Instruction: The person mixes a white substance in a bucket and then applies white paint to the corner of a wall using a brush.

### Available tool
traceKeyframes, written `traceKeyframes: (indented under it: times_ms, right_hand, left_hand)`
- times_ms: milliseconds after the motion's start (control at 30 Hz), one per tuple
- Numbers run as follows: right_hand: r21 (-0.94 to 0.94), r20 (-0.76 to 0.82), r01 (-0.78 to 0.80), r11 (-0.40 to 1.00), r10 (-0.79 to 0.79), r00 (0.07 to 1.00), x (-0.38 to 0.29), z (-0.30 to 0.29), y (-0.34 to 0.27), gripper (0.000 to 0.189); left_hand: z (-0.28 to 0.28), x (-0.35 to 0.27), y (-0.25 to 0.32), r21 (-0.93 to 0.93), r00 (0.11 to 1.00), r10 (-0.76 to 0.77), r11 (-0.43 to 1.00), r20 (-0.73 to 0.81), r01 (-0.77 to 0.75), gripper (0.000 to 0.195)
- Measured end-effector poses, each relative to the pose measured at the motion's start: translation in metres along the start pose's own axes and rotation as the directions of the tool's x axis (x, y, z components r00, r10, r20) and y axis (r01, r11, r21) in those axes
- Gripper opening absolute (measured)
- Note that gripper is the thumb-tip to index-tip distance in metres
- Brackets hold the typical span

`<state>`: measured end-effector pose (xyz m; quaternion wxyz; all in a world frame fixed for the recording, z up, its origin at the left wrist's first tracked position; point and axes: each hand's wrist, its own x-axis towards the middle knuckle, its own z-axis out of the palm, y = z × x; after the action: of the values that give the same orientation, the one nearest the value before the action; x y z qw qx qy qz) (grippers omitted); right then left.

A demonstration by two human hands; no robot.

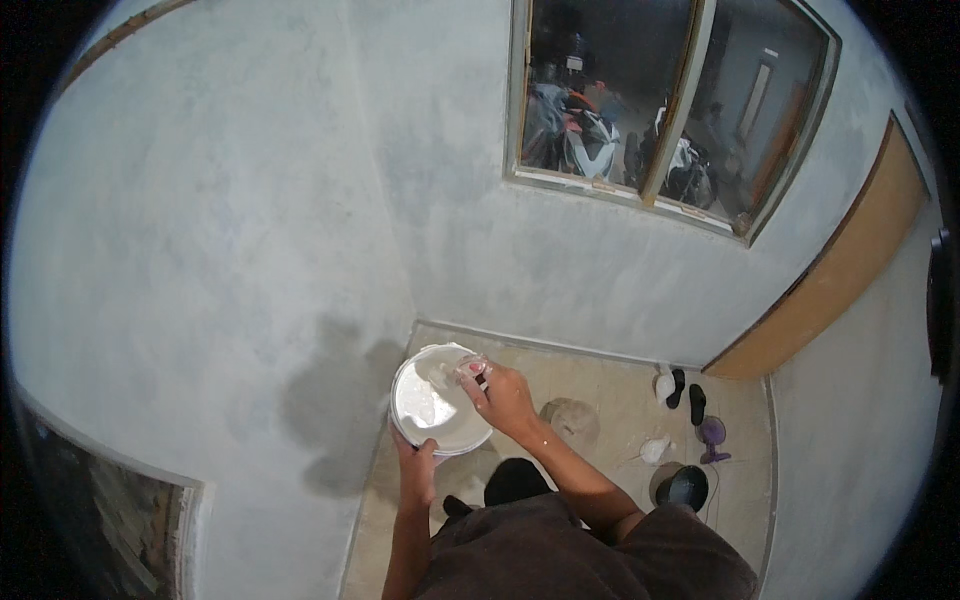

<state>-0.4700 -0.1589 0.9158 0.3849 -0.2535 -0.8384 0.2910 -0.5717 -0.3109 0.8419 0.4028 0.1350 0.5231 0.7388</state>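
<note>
A white plastic bucket [478,442] with white paint [420,397] in it is held up in front of me, near the corner of the room. My left hand [417,465] grips its lower left rim, the thumb over the edge. Over the bucket's right rim, my right hand [501,394] has its fingers closed around the handle end of a tool [450,375] that reaches into the bucket. The tool is pale and blurred, so its kind cannot be told. Small white spots mark my right forearm.
Pale plastered walls [285,187] meet at the corner. A window [645,199] shows parked motorcycles [592,142]. On the tiled floor are a round stool-like object [574,421], black sandals [697,405], a purple fan [712,431], a dark bucket [686,487] and a white bag [655,450]. A wooden door [832,262] stands right.
</note>
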Motion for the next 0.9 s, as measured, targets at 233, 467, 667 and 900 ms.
traceKeyframes:
  times_ms: [233, 467, 667, 900]
  right_hand:
    - [0.316, -0.062, -0.207, 0.926, 0.238, 0.969, 0.026, 0.033, 0.007, 0.023]
    - [0.666, -0.050, -0.399, 0.630, 0.571, 0.819, 0.067, 0.058, 0.025, 0.028]
    - [0.774, -0.071, -0.392, 0.497, 0.683, 0.727, 0.106, 0.072, 0.063, 0.028]
    - [0.845, -0.049, -0.368, 0.388, 0.742, 0.669, 0.155, 0.075, 0.096, 0.025]
  left_hand:
    - [-0.039, 0.047, 0.014, -0.127, 0.997, -0.047, 0.990, 0.055, 0.053, 0.067]
    - [-0.038, 0.097, 0.051, -0.090, 0.991, -0.071, 0.993, 0.111, 0.081, 0.070]
    - [-0.034, 0.164, 0.064, -0.077, 0.986, -0.103, 0.991, 0.129, 0.114, 0.067]
    - [-0.016, 0.225, 0.092, -0.030, 0.983, -0.116, 0.992, 0.142, 0.121, 0.067]
